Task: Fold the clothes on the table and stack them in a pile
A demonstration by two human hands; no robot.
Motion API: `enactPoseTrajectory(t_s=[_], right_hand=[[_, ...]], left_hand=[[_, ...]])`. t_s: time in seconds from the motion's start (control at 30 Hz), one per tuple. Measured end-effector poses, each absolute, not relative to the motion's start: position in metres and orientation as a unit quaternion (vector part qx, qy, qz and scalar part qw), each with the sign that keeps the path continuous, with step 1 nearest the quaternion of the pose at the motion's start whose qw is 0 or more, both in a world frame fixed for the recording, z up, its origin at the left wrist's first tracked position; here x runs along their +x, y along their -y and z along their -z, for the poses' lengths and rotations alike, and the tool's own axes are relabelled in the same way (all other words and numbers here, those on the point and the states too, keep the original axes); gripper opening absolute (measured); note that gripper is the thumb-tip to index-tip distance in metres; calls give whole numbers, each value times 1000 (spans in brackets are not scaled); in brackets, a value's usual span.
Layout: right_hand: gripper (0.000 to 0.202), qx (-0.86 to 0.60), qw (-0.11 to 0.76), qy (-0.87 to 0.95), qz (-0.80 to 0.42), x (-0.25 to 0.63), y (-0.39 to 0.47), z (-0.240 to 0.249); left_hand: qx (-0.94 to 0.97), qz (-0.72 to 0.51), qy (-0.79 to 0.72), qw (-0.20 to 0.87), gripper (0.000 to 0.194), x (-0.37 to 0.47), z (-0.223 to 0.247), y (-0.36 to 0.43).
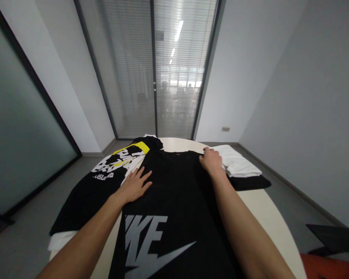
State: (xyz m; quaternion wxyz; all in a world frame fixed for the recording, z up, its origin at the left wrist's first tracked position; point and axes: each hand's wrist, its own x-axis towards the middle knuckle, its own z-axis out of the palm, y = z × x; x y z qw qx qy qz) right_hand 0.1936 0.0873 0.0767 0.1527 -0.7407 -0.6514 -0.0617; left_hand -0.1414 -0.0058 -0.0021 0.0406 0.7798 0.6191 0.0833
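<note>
A black T-shirt with grey lettering and a swoosh lies front side up before me, its neckline at the far end. My left hand rests on its left edge, fingers spread and nothing gripped. At the right shoulder, my right hand lies on the fabric with thumb and fingers apart; some of its fingertips are hard to see. Both sides of the shirt look narrow, and no sleeves show.
Left of the shirt, a pile of black, white and yellow printed shirts hangs toward the table edge. Folded white cloth sits on folded black cloth at right. The pale table has a rounded edge; a red seat is beyond it.
</note>
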Motion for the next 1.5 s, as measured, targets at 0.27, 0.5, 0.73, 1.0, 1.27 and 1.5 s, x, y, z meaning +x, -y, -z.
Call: enactPoseTrajectory(t_s=[0.27,0.5,0.73,1.0,1.27,1.5], right_hand=[[39,-783,65,618,-5,217,-90,-68],[35,-789,121,603,-7,209,-85,-81],[51,-751,-1,654,-89,205,-79,-88],[55,-638,-14,758,-135,156,-67,-85],[63,-713,-22,696,-82,146,-62,-69],[67,-726,-13,680,-101,159,-70,-72]], left_hand=[[749,-168,-639,45,55,-140,-8,1],[714,-228,-661,34,35,-152,-2,-10],[725,-210,-656,22,34,-150,3,-9],[724,-201,-659,10,35,-149,3,-9],[718,-202,-666,16,35,-146,4,-7],[683,-228,-693,38,35,-144,-5,-11]])
